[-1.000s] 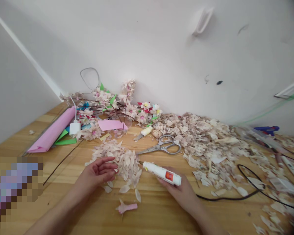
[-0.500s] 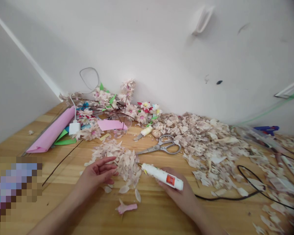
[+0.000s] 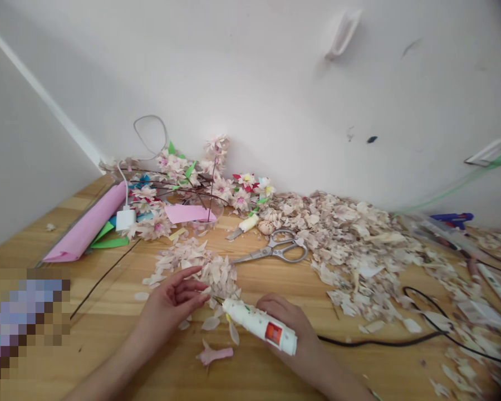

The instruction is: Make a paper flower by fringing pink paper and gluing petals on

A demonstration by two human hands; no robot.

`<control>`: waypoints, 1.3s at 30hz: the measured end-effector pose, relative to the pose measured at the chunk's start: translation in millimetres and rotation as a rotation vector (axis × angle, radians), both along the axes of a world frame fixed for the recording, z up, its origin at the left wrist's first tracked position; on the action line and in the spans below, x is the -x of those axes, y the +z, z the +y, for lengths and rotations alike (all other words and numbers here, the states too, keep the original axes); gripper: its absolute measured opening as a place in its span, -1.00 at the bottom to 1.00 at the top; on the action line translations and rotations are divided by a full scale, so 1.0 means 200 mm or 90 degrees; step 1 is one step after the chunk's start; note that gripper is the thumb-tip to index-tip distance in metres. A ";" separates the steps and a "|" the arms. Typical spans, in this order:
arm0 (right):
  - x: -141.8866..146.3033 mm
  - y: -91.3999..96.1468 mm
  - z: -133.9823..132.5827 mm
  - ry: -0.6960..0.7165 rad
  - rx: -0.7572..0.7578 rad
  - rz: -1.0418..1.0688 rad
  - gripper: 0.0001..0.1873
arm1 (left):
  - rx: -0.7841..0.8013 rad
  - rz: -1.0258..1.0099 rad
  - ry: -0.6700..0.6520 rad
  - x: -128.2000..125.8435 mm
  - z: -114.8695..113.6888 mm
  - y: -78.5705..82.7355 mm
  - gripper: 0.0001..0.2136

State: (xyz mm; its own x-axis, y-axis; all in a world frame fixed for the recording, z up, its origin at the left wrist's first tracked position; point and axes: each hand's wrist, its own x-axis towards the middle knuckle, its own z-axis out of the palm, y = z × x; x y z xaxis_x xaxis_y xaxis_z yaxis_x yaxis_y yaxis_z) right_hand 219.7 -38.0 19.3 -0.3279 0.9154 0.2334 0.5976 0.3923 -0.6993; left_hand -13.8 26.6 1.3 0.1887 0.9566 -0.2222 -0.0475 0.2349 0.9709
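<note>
My right hand point(image 3: 290, 334) is wrapped round a white pen-shaped hot glue gun point(image 3: 254, 326) with an orange switch. Its thin tip points left, close to the fingertips of my left hand point(image 3: 177, 301). Those fingers are closed in a pinch, with a pale petal point(image 3: 207, 291) at their tips, partly hidden. Just beyond both hands lies a small pile of dried petals point(image 3: 219, 273). Nearer to me, a pink paper flower piece with a stem point(image 3: 215, 355) rests on the wooden table point(image 3: 158, 367).
Grey scissors point(image 3: 281, 247) and a utility knife point(image 3: 242, 227) lie past the petals. A large heap of dried husks point(image 3: 350, 239) spreads along the right. Finished flowers point(image 3: 221, 189) and a pink paper roll point(image 3: 87, 223) sit at back left. A black cord point(image 3: 376, 342) runs rightward.
My right hand has brought the glue gun left and toward me, its tip now by my left fingertips. My left hand has moved slightly right.
</note>
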 end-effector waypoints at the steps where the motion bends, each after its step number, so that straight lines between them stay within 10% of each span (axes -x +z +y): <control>1: 0.00 0.00 0.00 -0.001 -0.001 -0.003 -0.87 | 0.004 -0.008 -0.003 0.00 0.00 0.00 -0.49; 39: 0.01 -0.03 0.00 -0.034 0.052 -0.048 -0.87 | 0.022 0.013 -0.015 -0.02 -0.02 0.00 -0.44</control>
State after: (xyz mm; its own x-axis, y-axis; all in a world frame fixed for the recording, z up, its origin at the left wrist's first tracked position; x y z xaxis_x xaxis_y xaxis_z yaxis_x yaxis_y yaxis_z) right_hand 217.7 -37.0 12.5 -0.2914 0.9472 0.1340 0.6686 0.3018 -0.6796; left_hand -9.7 21.8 1.3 0.2068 0.9435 -0.2590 -0.0218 0.2691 0.9629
